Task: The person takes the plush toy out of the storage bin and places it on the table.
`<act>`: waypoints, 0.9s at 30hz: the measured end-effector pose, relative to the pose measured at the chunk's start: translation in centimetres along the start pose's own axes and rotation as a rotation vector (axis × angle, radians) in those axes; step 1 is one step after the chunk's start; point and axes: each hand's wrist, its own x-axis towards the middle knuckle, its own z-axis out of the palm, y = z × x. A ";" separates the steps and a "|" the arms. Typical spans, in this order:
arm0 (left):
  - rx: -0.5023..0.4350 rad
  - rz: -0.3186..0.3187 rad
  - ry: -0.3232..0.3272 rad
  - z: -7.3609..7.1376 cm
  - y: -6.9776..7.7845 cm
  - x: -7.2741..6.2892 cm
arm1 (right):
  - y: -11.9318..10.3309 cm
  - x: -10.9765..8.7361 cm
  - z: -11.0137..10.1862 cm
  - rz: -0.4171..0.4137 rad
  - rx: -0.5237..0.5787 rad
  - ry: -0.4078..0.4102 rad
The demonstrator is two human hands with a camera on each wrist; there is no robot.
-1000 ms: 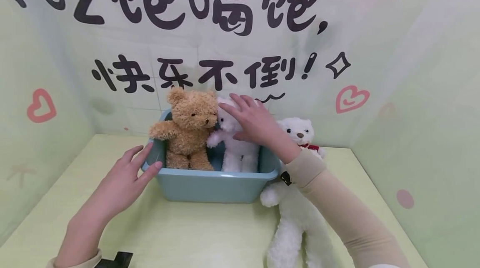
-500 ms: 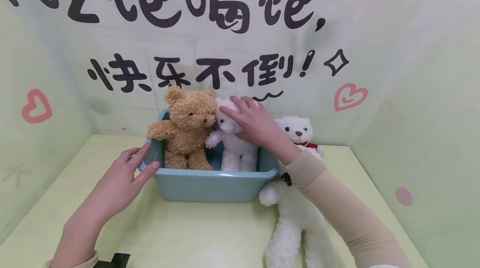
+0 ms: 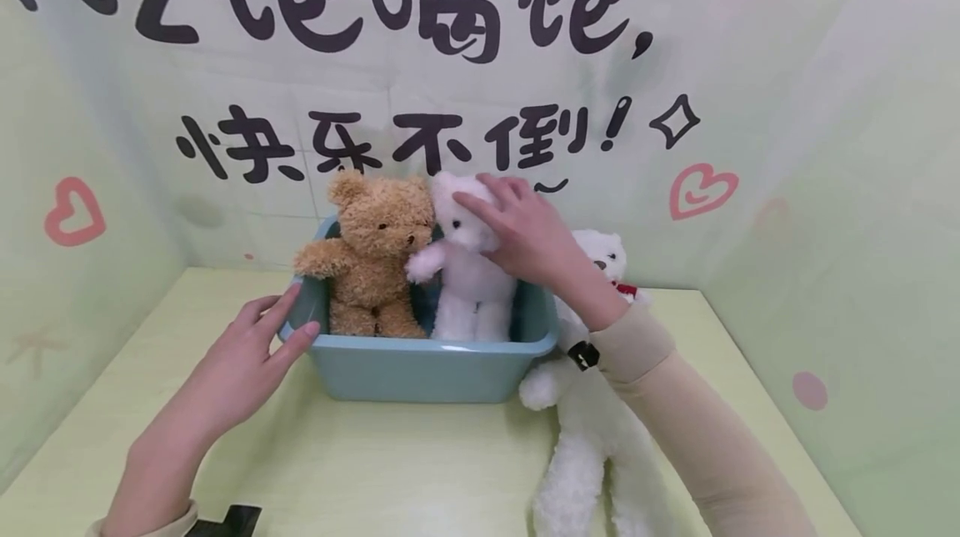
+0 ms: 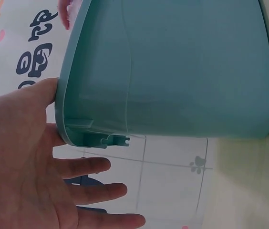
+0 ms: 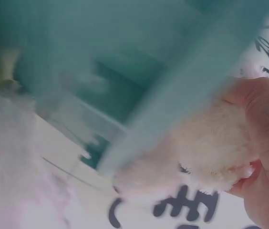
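A light-blue plastic tub (image 3: 420, 370) holds a brown teddy bear (image 3: 371, 287) on its left side and a smaller white teddy bear (image 3: 468, 262) on its right. My right hand (image 3: 525, 228) grips the white bear round its head and upper side; in the right wrist view the thumb (image 5: 263, 119) lies against pale fur. My left hand (image 3: 240, 362) touches the tub's front left corner, thumb and index finger on the rim. In the left wrist view, the left hand's other fingers (image 4: 96, 193) stretch out straight beside the tub's outer wall (image 4: 187, 71).
A larger white plush bear (image 3: 577, 437) with a red ribbon (image 3: 626, 291) lies to the right of the tub, partly behind my right forearm. The pale table (image 3: 397, 479) meets a printed backdrop (image 3: 637, 145) with large black characters.
My right hand has moved slightly up and right, and the white bear has risen with it beside the brown bear. The left hand stays at the tub's corner.
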 end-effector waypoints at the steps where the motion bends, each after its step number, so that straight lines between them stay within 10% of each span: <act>1: -0.001 0.001 0.000 0.0 0.0 0.1 | 0.2 -0.1 -0.4 -0.001 0.007 0.028; 27: 0.042 0.003 -0.005 -0.1 -0.2 0.1 | 3.2 -4.6 -7.4 -0.031 0.077 0.339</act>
